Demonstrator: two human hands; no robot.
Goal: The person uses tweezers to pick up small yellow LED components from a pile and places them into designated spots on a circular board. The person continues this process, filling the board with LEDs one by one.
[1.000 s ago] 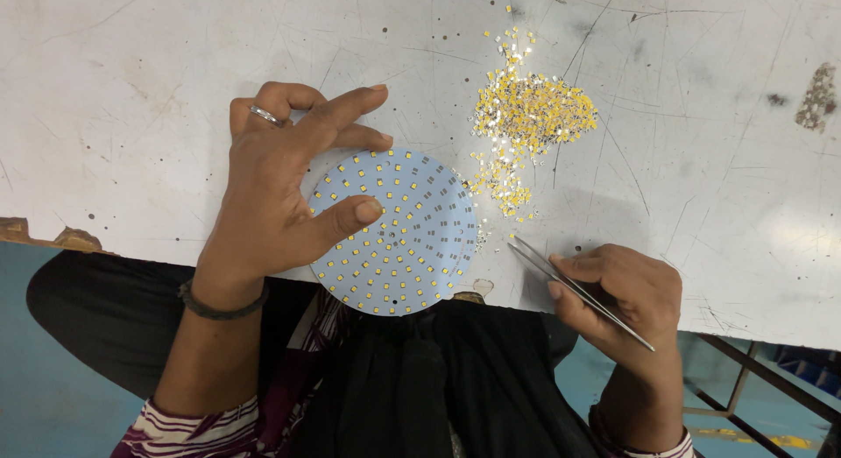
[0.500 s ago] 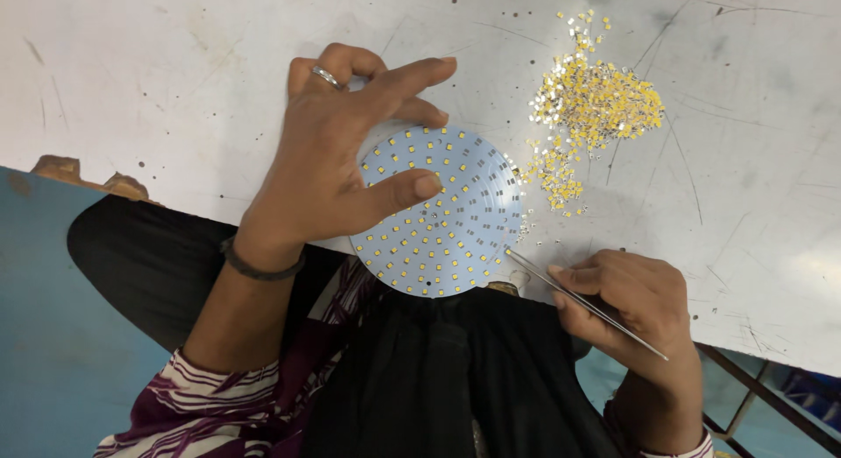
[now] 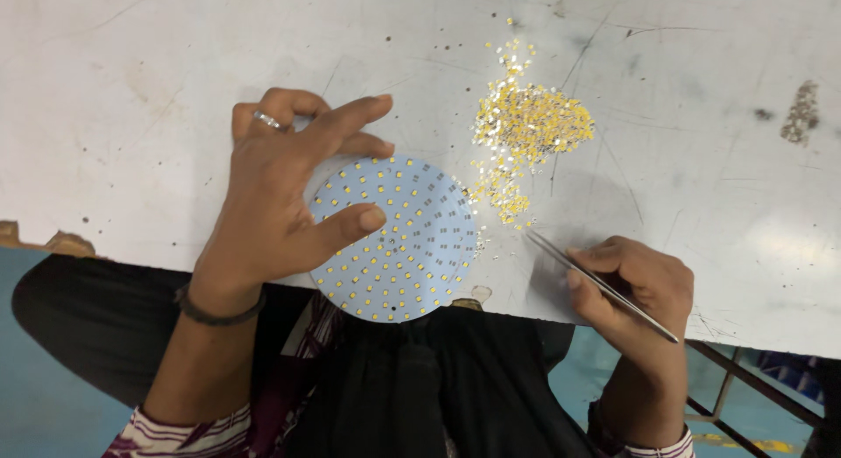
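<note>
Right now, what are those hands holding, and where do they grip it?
The right hand pinches metal tweezers near their middle. The left hand pins the round dotted disc flat, thumb on its face.

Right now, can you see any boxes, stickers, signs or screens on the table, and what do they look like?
None in view: no box, sticker, sign or screen.
Round disc: at the table's near edge under the left hand, pale blue with rows of small yellow squares.
Loose pile of chips: beyond the disc to the right, tiny yellow and silvery bits.
Tweezers: in the right hand, thin, silver, tips toward the pile.
</note>
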